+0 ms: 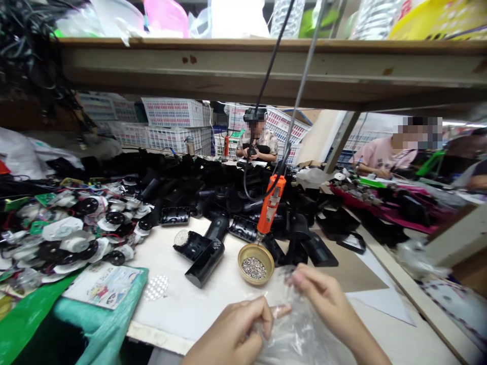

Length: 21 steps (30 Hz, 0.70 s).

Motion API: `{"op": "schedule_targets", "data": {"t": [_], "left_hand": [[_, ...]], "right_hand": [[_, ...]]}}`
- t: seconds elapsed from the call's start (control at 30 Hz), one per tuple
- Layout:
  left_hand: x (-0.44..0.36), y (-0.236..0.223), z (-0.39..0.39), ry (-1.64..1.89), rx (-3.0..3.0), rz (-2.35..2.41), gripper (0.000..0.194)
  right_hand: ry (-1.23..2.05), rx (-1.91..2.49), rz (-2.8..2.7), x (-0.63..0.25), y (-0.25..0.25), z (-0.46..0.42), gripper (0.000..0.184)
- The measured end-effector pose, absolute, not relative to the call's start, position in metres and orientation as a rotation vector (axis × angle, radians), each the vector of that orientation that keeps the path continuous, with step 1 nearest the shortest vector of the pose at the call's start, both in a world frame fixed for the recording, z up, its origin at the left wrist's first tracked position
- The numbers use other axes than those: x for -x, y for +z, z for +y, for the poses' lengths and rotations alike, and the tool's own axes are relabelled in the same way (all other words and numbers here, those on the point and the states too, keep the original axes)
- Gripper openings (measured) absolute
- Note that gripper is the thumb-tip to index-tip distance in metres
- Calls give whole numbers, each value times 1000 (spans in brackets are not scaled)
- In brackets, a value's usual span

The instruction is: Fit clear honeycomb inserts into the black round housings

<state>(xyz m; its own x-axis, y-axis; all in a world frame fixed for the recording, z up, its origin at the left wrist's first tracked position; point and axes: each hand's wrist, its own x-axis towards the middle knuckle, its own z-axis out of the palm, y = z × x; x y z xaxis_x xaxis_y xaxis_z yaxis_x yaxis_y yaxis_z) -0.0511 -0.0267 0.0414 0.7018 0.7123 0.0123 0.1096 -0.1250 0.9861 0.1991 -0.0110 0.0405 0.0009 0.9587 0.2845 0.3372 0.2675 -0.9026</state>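
A clear plastic bag hangs between my two hands at the near edge of the table. My left hand is closed on the bag's left side, its index finger stretched along the plastic. With fingertips pinched, my right hand grips the bag's upper edge. Just beyond them stands a brass-coloured bowl of small metal screws. An orange electric screwdriver hangs on its cord, tip over the bowl. Left of the bowl lie black plastic housing halves.
Black housings are heaped across the back. White motor assemblies with wires pile up at left, beside a picture-covered booklet. A shelf crosses overhead. Two people sit beyond, near stacked crates.
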Motion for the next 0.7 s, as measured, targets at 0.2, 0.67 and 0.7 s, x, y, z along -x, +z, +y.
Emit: {"op": "schedule_targets", "data": {"t": [0.2, 0.67, 0.7], "left_hand": [[44, 40, -26, 649, -1808, 1038, 31], [189, 50, 140, 558, -2053, 2089, 31], [199, 44, 153, 489, -2058, 2108, 31]], "right_hand": [[477, 1267, -918, -241, 44, 4, 52], [1095, 1211, -1102, -197, 52, -4, 77], [1109, 1209, -1124, -194, 52, -4, 71]]}}
